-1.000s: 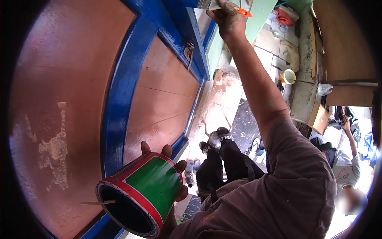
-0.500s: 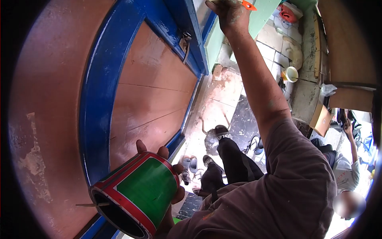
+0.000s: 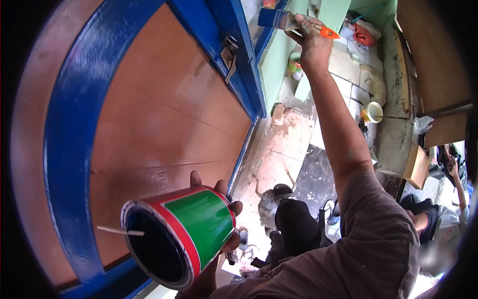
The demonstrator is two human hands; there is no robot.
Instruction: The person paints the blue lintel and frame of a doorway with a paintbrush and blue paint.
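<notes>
My left hand point(image 3: 230, 214) is wrapped round the base of a green and red paint can point(image 3: 199, 226), which tilts with its open mouth toward the lower left. Dark paint shows inside, and a thin stick point(image 3: 119, 230) pokes out over the rim. Up at the top, my right hand point(image 3: 313, 42) grips a paintbrush point(image 3: 284, 20) with an orange-tipped handle; its bristles are blue and point left, near the blue door frame point(image 3: 239, 50). Brown panels with blue borders make up the door point(image 3: 164, 109) on the left.
A white bucket point(image 3: 372, 112) and a cardboard box point(image 3: 417, 167) stand at the right. Another tub point(image 3: 295, 65) is by the green wall point(image 3: 274, 70). Sandals point(image 3: 242, 238) lie on the floor. Another person point(image 3: 443, 224) is at the lower right.
My right hand and the brush have come down and right, bringing the bristles into view. The can has shifted slightly right and its mouth faces the camera more. The view has shifted over the door.
</notes>
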